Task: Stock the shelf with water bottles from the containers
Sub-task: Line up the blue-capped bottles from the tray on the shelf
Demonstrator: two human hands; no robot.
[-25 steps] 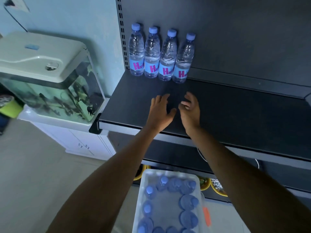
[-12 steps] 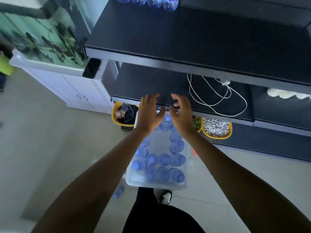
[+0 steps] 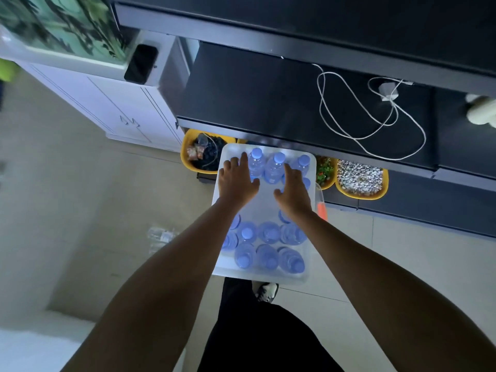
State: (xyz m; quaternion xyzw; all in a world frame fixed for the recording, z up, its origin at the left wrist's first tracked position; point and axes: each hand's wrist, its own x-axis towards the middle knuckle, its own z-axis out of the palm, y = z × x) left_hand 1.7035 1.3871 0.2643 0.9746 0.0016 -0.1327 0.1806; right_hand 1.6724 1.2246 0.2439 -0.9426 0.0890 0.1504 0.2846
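Blue-capped water bottles (image 3: 279,158) stand cap-up in the clear plastic container (image 3: 265,208) (easy to grab), left hand (image 3: 236,183) and right hand (image 3: 294,196) hovering above it, spread and empty.

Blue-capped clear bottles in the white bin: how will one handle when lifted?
A blue-capped clear plastic bottle looks capped and full, so probably heavyish. Round body: likely rolls if laid down. Tall, narrow: may tip standing alone.

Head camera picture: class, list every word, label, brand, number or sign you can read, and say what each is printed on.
No text in this picture can be read.
Bottles in the bin: seen from above, labels hidden.
Packets in the yellow bowl: print too blurred to read.
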